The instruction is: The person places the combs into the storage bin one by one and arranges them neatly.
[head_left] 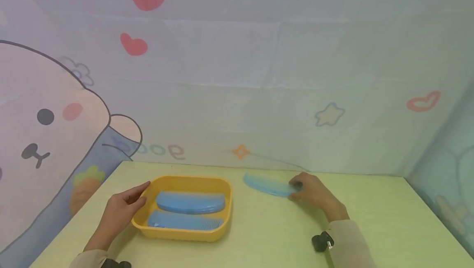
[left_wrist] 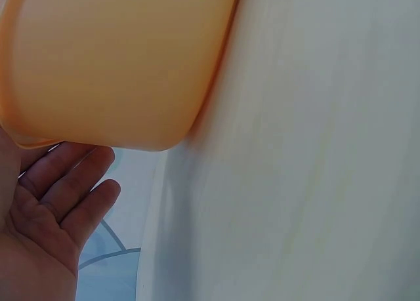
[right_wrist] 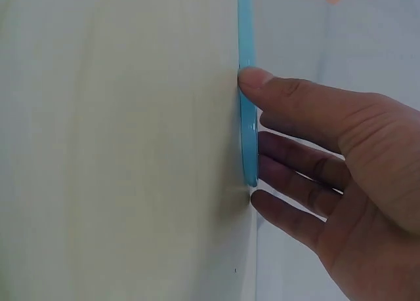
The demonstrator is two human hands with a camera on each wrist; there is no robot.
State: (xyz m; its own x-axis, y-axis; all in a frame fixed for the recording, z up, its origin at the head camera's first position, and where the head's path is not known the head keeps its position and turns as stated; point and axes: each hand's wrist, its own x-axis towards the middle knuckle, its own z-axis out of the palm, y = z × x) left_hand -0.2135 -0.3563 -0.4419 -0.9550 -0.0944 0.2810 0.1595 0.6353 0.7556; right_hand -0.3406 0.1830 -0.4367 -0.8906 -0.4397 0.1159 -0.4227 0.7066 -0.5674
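Observation:
In the head view, a yellow plastic basket (head_left: 185, 235) stands at centre left on the table. Inside lie blue combs, one (head_left: 190, 203) behind another (head_left: 185, 220) that shows its teeth. My left hand (head_left: 120, 212) rests against the basket's left rim; from the left wrist, its loosely extended fingers (left_wrist: 79, 183) touch the orange-looking wall (left_wrist: 125, 65), with the thumb hidden. To the right of the basket, my right hand (head_left: 312, 192) pinches the right end of a further blue comb (head_left: 264, 185). Seen edge-on from the right wrist, this comb (right_wrist: 247, 137) lies between thumb and fingers, close to the table.
The pale green-yellow table (head_left: 389, 218) ends at a printed cloth backdrop (head_left: 237, 107) with hearts, a star and a cartoon bear. A similar cloth (head_left: 449, 173) stands along the right side. Small black devices (head_left: 321, 241) sit at both wrists.

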